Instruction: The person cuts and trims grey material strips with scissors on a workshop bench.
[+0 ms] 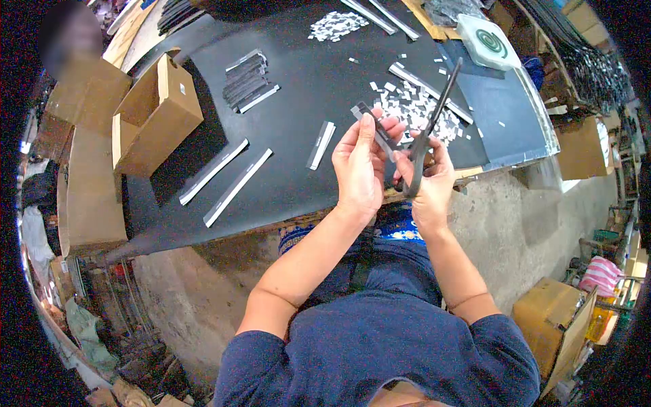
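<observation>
My left hand [361,166] is closed around a short dark strip [382,131] with a pale end, pinched under the thumb. Close beside it, my right hand [434,193] grips a pair of black scissors [442,102], whose blades point up and away from me. The fingers of my right hand reach toward the strip's lower end. Just beyond both hands lies a scattered heap of small white pieces [413,105], with a long white-edged strip [434,93] across it. A shorter white-edged strip [321,146] rests left of my left hand.
Two long strips [237,188] and a stack of dark strips [247,83] lie on the black table [298,88]. An open cardboard box [163,119] stands at the left. Another white heap [338,26] and a pale container with a green coil [489,42] are farther back.
</observation>
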`<state>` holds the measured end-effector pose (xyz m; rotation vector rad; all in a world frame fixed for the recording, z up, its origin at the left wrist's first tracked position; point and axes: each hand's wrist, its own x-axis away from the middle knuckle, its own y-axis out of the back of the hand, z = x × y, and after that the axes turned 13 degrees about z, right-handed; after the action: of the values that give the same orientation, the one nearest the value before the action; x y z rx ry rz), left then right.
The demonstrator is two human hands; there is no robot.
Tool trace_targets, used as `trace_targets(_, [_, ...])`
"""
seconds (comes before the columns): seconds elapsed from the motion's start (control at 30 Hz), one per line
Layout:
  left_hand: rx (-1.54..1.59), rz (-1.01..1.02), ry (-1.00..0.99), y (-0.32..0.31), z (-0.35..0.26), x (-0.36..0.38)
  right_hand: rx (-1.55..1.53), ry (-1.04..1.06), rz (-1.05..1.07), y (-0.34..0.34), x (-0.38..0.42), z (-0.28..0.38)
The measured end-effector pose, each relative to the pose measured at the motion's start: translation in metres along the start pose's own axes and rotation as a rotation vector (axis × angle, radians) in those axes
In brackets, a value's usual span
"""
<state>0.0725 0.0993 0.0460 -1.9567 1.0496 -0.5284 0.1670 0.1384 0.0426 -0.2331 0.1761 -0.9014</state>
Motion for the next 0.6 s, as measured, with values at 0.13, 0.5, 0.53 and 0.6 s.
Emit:
trace_targets(0.13, [-0.173,0.026,0.105,0.015,-0.013,-0.009,0.09,-0.115,0.089,0.013,0.004,0.004])
trace_targets(0.5, [-0.654,0.476,0.495,0.027,-0.055,-0.024,0.302,-0.464,0.583,0.062,0.005,0.044])
trace_targets(0.53, [-0.663,0.471,0.516,0.026,-0.054,-0.025,0.333,-0.463,0.599,0.059,0.005,0.047])
trace_targets(0.6, [-0.674,0.486,0.548,0.022,-0.056,-0.024,0.457,-0.493,0.638,0.06,0.003,0.048])
